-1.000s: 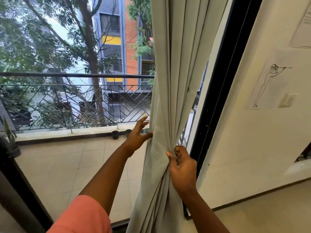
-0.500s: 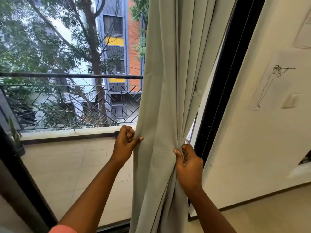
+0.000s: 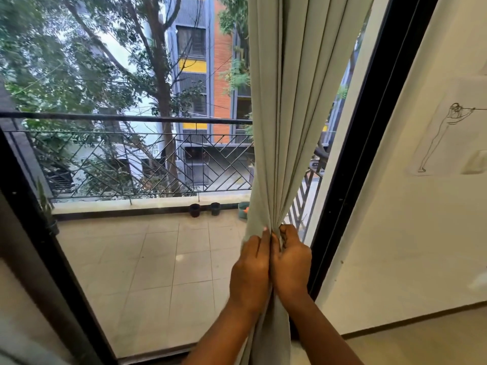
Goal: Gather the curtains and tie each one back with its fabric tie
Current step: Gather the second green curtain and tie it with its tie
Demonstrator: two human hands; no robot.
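Left hand (image 3: 249,272): wrapped round the gathered curtain (image 3: 284,127) from the balcony side, fingertips pressed into the folds. Right hand (image 3: 291,264): clamped on the same bunch from the side of the black door frame (image 3: 369,154), knuckles touching the left hand's. Curtain: pale grey-green, pleated, pinched to a narrow neck just beside the door frame, fanned wider above, loose tail hung below between the forearms. Fabric tie: not seen anywhere; location could not be told. Beyond the glass, away from the door frame: tiled balcony floor (image 3: 158,259), railing (image 3: 131,154), two small dark pots (image 3: 205,209). On the wall (image 3: 395,233) past the door frame: line drawing (image 3: 448,135).

Risks judged: both hands occupied, so reaching for a tie would likely mean freeing one, and outer pleats on the balcony side could slip and fan open. Uneven bunch possible, loose fold left outside. Hard downward pull could strain the hanging above, out of view.
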